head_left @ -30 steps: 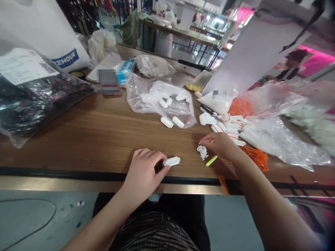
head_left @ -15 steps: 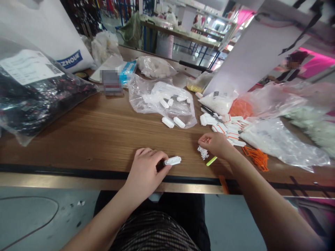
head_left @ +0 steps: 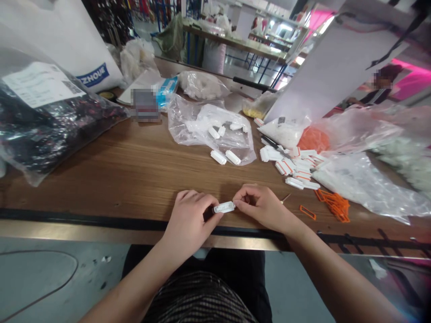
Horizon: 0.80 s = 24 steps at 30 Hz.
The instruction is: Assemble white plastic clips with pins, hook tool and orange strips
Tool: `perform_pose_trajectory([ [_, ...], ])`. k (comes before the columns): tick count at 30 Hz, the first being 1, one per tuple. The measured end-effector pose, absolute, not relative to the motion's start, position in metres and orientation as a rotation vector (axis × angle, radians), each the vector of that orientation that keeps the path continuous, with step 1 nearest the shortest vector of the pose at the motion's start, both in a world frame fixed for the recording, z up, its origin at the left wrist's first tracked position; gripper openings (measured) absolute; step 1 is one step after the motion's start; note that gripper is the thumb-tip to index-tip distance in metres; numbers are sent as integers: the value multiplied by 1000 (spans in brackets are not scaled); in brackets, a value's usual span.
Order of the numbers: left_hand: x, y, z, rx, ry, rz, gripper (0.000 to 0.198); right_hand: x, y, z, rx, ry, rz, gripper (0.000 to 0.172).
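- On my feed, the left hand is closed, its fingers and thumb gripping the left end of a white plastic strip.
- The right hand is curled, its fingertips pinching the strip's right end.
- The strip sits level between both hands, just above the near edge of the wooden table.
- Just right of my right hand lie a thin pale pin and a single orange plastic loop.
- Beyond that loop I see a tangled bunch of orange loops beside a clear plastic bag.
- Ahead and right, white orange-marked pieces lie scattered.
- Straight ahead, two white blocks rest at the edge of a clear bag of similar blocks.
- Far left sits a clear bag of dark patterned goods, with a white sack with a blue label behind it.
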<state>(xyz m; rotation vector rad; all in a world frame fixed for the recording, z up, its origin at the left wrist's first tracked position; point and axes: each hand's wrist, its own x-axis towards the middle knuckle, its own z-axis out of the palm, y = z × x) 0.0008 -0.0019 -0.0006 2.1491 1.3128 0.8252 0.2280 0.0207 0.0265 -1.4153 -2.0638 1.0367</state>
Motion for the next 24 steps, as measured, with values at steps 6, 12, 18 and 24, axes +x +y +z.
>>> perform_pose_trajectory([
  [6,0,-2,-1,2155,1315,829,9,223,19,30,-1385,-2119,938,17],
  [12,1,-3,0,2159,1317,821,10,222,19,27,-1350,-2215,757,16],
  [18,1,-3,0,2158,1321,818,11,223,15,30,-1201,-2436,406,17],
  [24,0,-3,-1,2163,1307,821,9,223,7,31,-1177,-2465,183,18],
])
